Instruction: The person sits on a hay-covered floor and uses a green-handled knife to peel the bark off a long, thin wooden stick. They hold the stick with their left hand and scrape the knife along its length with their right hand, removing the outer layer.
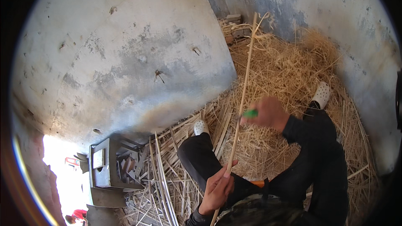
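A long, thin, pale wooden stick [247,67] slants from my lap up toward the far wall. My left hand [217,187] is closed around its near part, above my left thigh. Smeared by motion, my right hand [270,114] grips a green-handled knife [250,113] at the middle of the stick. A short dark blade seems to meet the stick there, though its shape is blurred. Thin curled shavings [261,36] hang from the stick's far end.
A heap of straw-coloured shavings [289,67] covers the floor ahead and right. Split strips [165,175] lie at left beside a worn wooden cabinet [102,167]. Stained walls [138,50] stand close around. Near a bright opening, a person in red [77,215] is partly visible.
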Demonstrator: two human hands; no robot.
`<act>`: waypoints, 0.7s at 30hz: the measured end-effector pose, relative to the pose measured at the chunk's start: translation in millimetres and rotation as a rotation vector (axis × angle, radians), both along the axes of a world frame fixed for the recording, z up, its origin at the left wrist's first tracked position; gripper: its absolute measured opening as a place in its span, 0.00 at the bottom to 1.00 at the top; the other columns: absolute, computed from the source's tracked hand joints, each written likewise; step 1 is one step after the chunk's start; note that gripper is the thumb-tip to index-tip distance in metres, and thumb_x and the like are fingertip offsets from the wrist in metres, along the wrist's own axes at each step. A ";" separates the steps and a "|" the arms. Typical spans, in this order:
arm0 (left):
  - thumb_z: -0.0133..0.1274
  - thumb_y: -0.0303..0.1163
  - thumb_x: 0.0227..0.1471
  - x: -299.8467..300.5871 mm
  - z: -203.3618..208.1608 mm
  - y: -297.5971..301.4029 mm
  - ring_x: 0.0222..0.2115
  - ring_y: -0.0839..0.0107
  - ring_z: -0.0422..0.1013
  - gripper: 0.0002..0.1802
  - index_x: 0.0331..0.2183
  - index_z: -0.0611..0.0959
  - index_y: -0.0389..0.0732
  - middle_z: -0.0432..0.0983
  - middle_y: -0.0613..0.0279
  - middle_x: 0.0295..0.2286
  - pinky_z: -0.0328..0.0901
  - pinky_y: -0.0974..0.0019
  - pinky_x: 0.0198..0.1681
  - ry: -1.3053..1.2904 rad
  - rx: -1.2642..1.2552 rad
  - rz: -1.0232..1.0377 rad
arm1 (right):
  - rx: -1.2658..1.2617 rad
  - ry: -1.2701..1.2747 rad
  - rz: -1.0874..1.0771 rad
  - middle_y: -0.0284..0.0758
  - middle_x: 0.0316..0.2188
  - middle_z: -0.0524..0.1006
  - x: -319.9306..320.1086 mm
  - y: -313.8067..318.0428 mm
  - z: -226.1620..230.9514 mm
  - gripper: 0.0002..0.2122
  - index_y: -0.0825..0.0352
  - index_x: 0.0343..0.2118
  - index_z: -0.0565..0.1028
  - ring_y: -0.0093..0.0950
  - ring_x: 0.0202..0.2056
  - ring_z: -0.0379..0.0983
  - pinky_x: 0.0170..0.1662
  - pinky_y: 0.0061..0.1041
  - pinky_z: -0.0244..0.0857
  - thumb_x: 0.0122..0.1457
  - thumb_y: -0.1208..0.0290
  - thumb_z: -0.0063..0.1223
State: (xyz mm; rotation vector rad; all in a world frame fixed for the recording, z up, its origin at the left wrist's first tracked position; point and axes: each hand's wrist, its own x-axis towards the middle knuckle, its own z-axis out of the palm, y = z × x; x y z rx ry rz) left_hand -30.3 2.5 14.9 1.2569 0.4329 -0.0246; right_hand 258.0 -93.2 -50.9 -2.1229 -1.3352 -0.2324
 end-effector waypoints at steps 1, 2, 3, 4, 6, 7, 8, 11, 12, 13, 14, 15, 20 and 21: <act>0.35 0.36 0.66 -1.6 0.7 0.2 0.15 0.84 0.50 0.24 0.58 0.63 0.33 0.52 0.75 0.13 0.49 0.78 0.21 -0.006 0.022 -0.010 | -0.004 0.154 -0.061 0.21 0.04 0.51 22.5 3.7 -0.5 0.37 0.57 0.06 0.63 0.18 0.07 0.45 0.11 0.23 0.40 0.48 0.22 0.32; 0.35 0.36 0.65 -2.3 2.7 -0.8 0.14 0.84 0.50 0.24 0.58 0.63 0.32 0.53 0.75 0.13 0.49 0.78 0.21 -0.007 0.032 -0.015 | -0.013 0.060 -0.157 0.21 0.05 0.51 46.0 0.2 3.2 0.37 0.56 0.06 0.60 0.18 0.08 0.46 0.11 0.24 0.39 0.48 0.22 0.31; 0.36 0.36 0.65 -2.4 3.8 -3.9 0.14 0.84 0.50 0.25 0.57 0.64 0.31 0.53 0.75 0.12 0.50 0.77 0.21 -0.009 0.038 -0.023 | -0.026 -0.034 -0.256 0.21 0.05 0.50 67.8 -8.0 5.0 0.36 0.56 0.06 0.58 0.18 0.08 0.46 0.11 0.24 0.38 0.49 0.23 0.31; 0.36 0.37 0.64 0.7 5.3 -6.8 0.13 0.84 0.50 0.25 0.57 0.65 0.30 0.53 0.75 0.12 0.50 0.77 0.21 -0.024 0.044 -0.043 | -0.016 0.054 -0.341 0.21 0.05 0.50 91.8 -20.4 8.4 0.36 0.56 0.06 0.58 0.17 0.09 0.45 0.12 0.24 0.38 0.49 0.23 0.30; 0.36 0.36 0.64 1.1 2.8 -9.3 0.13 0.84 0.50 0.25 0.57 0.65 0.30 0.53 0.75 0.12 0.50 0.77 0.21 -0.029 0.030 -0.059 | 0.015 0.137 -0.401 0.21 0.06 0.50 105.3 -25.0 11.4 0.37 0.56 0.06 0.58 0.17 0.09 0.45 0.12 0.24 0.37 0.50 0.23 0.29; 0.36 0.36 0.64 1.0 1.9 -9.8 0.13 0.84 0.50 0.25 0.57 0.64 0.30 0.53 0.75 0.12 0.50 0.77 0.21 -0.033 0.022 -0.071 | 0.031 0.121 -0.405 0.21 0.06 0.50 108.1 -29.9 12.0 0.37 0.56 0.06 0.59 0.17 0.09 0.45 0.12 0.24 0.37 0.50 0.23 0.29; 0.36 0.36 0.64 1.0 1.3 -8.9 0.13 0.84 0.50 0.25 0.57 0.64 0.30 0.53 0.75 0.12 0.50 0.77 0.20 -0.038 0.002 -0.056 | 0.050 0.104 -0.413 0.21 0.06 0.50 108.5 -33.4 17.6 0.37 0.56 0.06 0.59 0.17 0.09 0.45 0.12 0.25 0.37 0.50 0.23 0.29; 0.36 0.36 0.64 -3.6 -1.0 -7.1 0.13 0.84 0.50 0.25 0.57 0.64 0.30 0.53 0.75 0.12 0.50 0.77 0.20 -0.028 -0.026 0.017 | 0.006 -0.011 -0.055 0.21 0.06 0.51 21.4 -8.1 10.2 0.37 0.57 0.06 0.61 0.17 0.09 0.45 0.11 0.24 0.37 0.50 0.24 0.29; 0.36 0.36 0.64 -1.7 -0.9 -5.6 0.14 0.84 0.50 0.25 0.57 0.64 0.30 0.53 0.75 0.12 0.49 0.77 0.21 -0.033 -0.013 0.007 | 0.013 -0.029 -0.012 0.21 0.06 0.51 13.9 -8.7 9.8 0.37 0.57 0.06 0.61 0.17 0.09 0.45 0.11 0.24 0.37 0.50 0.24 0.30; 0.36 0.35 0.64 0.2 -0.5 -4.7 0.14 0.84 0.50 0.25 0.57 0.64 0.30 0.53 0.75 0.12 0.49 0.77 0.21 -0.034 0.007 0.006 | 0.024 -0.044 0.039 0.21 0.06 0.51 6.2 -7.5 8.7 0.37 0.57 0.06 0.61 0.16 0.09 0.45 0.11 0.24 0.38 0.50 0.24 0.30; 0.36 0.35 0.64 3.2 4.3 -4.8 0.14 0.84 0.50 0.25 0.57 0.64 0.30 0.53 0.75 0.13 0.49 0.77 0.21 -0.019 0.049 -0.008 | 0.026 -0.063 0.013 0.20 0.06 0.50 9.1 -7.9 8.7 0.37 0.57 0.06 0.60 0.16 0.09 0.45 0.11 0.23 0.38 0.50 0.23 0.29; 0.36 0.35 0.64 4.0 11.5 -7.2 0.14 0.84 0.50 0.24 0.57 0.64 0.30 0.53 0.75 0.13 0.49 0.77 0.21 0.011 0.080 -0.019 | 0.017 -0.067 -0.009 0.20 0.06 0.50 8.7 -9.3 4.8 0.37 0.56 0.06 0.60 0.16 0.09 0.46 0.11 0.23 0.38 0.50 0.23 0.29; 0.35 0.34 0.66 -7.5 16.4 -18.5 0.17 0.86 0.49 0.24 0.58 0.62 0.32 0.53 0.76 0.16 0.45 0.78 0.21 0.040 0.030 -0.136 | -0.006 0.192 -0.478 0.19 0.08 0.51 126.7 -39.5 13.6 0.36 0.54 0.07 0.58 0.16 0.10 0.46 0.11 0.21 0.38 0.50 0.22 0.25; 0.35 0.34 0.66 -8.0 15.0 -18.4 0.17 0.86 0.49 0.24 0.58 0.62 0.32 0.53 0.76 0.17 0.45 0.78 0.21 0.039 0.007 -0.129 | 0.015 0.155 -0.449 0.19 0.08 0.51 123.7 -42.6 19.6 0.36 0.54 0.07 0.58 0.16 0.10 0.46 0.11 0.21 0.39 0.50 0.22 0.25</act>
